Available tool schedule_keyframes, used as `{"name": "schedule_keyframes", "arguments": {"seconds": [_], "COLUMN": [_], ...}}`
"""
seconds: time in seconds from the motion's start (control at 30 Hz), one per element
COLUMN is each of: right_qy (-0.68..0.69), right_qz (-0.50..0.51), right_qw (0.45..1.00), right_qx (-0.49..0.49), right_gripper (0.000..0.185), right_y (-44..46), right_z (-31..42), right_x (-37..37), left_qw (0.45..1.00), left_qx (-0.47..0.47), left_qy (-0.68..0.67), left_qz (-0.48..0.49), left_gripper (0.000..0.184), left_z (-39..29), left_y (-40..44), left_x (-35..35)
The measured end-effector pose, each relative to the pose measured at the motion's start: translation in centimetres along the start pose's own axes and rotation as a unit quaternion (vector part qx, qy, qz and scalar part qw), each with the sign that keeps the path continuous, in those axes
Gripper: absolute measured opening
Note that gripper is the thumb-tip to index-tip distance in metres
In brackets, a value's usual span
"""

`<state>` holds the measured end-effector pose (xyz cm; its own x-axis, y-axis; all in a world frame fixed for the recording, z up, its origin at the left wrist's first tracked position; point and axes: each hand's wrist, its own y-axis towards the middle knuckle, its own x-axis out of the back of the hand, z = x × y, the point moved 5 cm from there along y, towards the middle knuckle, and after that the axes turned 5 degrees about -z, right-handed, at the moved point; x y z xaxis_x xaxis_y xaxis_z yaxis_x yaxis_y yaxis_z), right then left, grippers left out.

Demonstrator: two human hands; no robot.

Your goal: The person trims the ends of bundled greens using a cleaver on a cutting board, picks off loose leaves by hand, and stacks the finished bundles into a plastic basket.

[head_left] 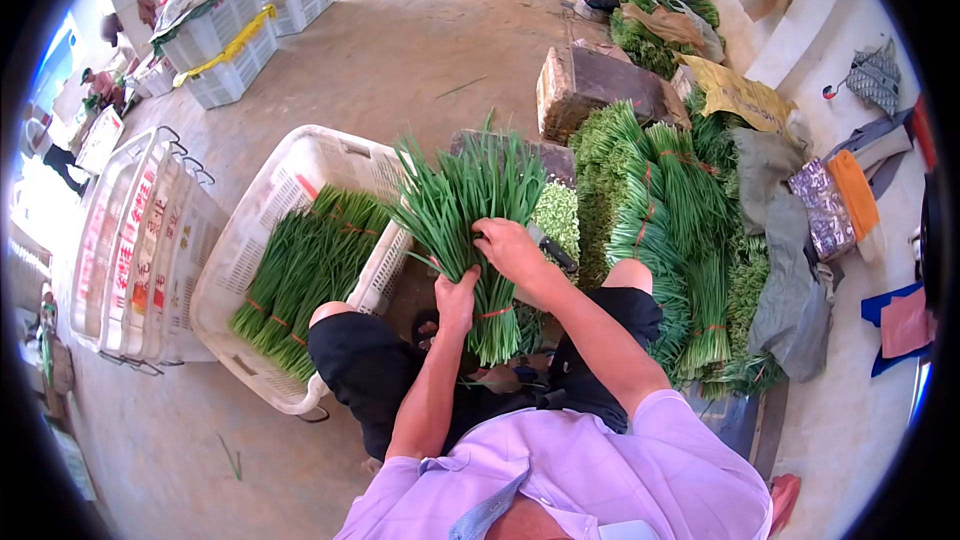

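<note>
A bunch of long green garlic chives point(470, 180) is in front of me between my knees, its leafy tips pointing away and its pale cut ends toward me. A red band point(493, 314) circles it near the cut ends. My left hand point(456, 300) is wrapped round the bunch's left side. On top of the blades, my right hand point(510, 252) has its fingers curled in and pressed against some of them. Just right of the bunch, a dark-handled tool point(556, 252) shows partly beside pale cut stalks point(558, 215).
A white plastic crate point(225, 270) holding banded chive bundles stands at my left, with stacked crates point(150, 250) beyond. Chive bundles point(690, 200) are piled at my right, beside a grey cloth point(790, 290). A worn box point(610, 90) stands ahead. People point(100, 88) are far left.
</note>
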<state>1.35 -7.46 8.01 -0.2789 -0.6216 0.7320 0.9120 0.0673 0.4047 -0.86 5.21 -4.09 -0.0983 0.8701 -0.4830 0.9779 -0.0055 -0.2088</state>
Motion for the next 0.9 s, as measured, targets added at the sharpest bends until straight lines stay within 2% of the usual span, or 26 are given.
{"name": "schedule_keyframes", "arguments": {"seconds": [0.13, 0.17, 0.2, 0.23, 0.27, 0.33, 0.4, 0.43, 0.47, 0.53, 0.57, 0.63, 0.67, 0.73, 0.77, 0.87, 0.9], "right_qy": [-0.017, 0.130, 0.270, 0.270, 0.439, 0.587, 0.622, 0.622, 0.512, 0.360, 0.323, 0.315, 0.316, 0.276, 0.278, 0.217, 0.217], "right_qz": [0.024, 0.100, 0.174, 0.174, 0.076, -0.019, 0.063, 0.063, 0.253, 0.433, 0.453, 0.319, 0.319, 0.072, 0.069, 0.010, 0.010], "right_qw": [1.000, 0.975, 0.902, 0.902, 0.844, 0.752, 0.742, 0.742, 0.784, 0.792, 0.800, 0.868, 0.867, 0.918, 0.918, 0.959, 0.959], "right_qx": [0.000, -0.149, -0.288, -0.288, -0.299, -0.299, -0.241, -0.241, -0.244, -0.237, -0.223, -0.215, -0.216, -0.274, -0.276, -0.180, -0.183], "right_gripper": [0.015, 0.011, 0.011, 0.011, 0.011, 0.011, 0.015, 0.015, 0.016, 0.016, 0.018, 0.020, 0.020, 0.020, 0.020, 0.018, 0.018], "right_y": [0.0, -0.3, -0.8, -0.7, -0.1, 0.0, -0.3, -0.5, -1.6, -3.5, -4.2, -3.6, -3.7, -2.4, -2.3, -1.7, -1.7], "right_z": [0.8, 0.7, 0.7, -0.5, -1.9, -3.2, -2.7, -2.0, -0.5, 0.5, 0.0, -1.4, -1.6, -2.5, -2.2, -1.8, -1.8], "right_x": [1.2, 1.5, 1.3, 1.6, 2.4, 4.1, 5.1, 5.9, 5.5, 5.3, 4.5, 3.5, 2.7, 3.2, 2.6, 1.7, 1.7], "left_qw": [1.000, 1.000, 1.000, 1.000, 1.000, 1.000, 0.999, 0.999, 1.000, 1.000, 1.000, 1.000, 1.000, 1.000, 1.000, 1.000, 1.000], "left_qx": [-0.004, -0.007, -0.012, -0.012, -0.021, -0.029, -0.037, -0.037, -0.029, -0.020, -0.018, -0.021, -0.020, -0.020, -0.018, -0.001, 0.001], "left_qy": [0.022, 0.013, 0.004, 0.004, 0.008, 0.008, -0.010, -0.010, -0.003, -0.005, -0.004, 0.004, 0.007, 0.008, 0.010, -0.008, -0.006], "left_qz": [0.001, 0.006, 0.009, 0.009, 0.006, -0.002, -0.005, -0.005, -0.006, -0.009, -0.008, -0.008, -0.009, -0.008, -0.006, 0.004, 0.004], "left_gripper": [0.019, 0.019, 0.018, 0.018, 0.018, 0.018, 0.019, 0.019, 0.020, 0.021, 0.021, 0.020, 0.022, 0.023, 0.024, 0.024, 0.024], "left_z": [-0.2, 0.1, 0.2, 0.0, -0.4, 0.0, 0.3, 0.0, -0.1, 0.2, 0.3, 0.2, 0.2, 0.3, 0.3, 0.2, 0.3], "left_y": [-0.2, -0.1, 0.0, 0.0, 0.1, -0.1, 0.1, 0.1, 0.1, 0.1, 0.0, 0.1, 0.1, 0.1, 0.0, 0.0, 0.0], "left_x": [-0.1, 0.0, 0.2, 0.0, -0.1, 0.1, 0.1, 0.1, 0.1, 0.0, 0.1, 0.1, 0.1, 0.3, 0.3, 0.0, 0.2]}}
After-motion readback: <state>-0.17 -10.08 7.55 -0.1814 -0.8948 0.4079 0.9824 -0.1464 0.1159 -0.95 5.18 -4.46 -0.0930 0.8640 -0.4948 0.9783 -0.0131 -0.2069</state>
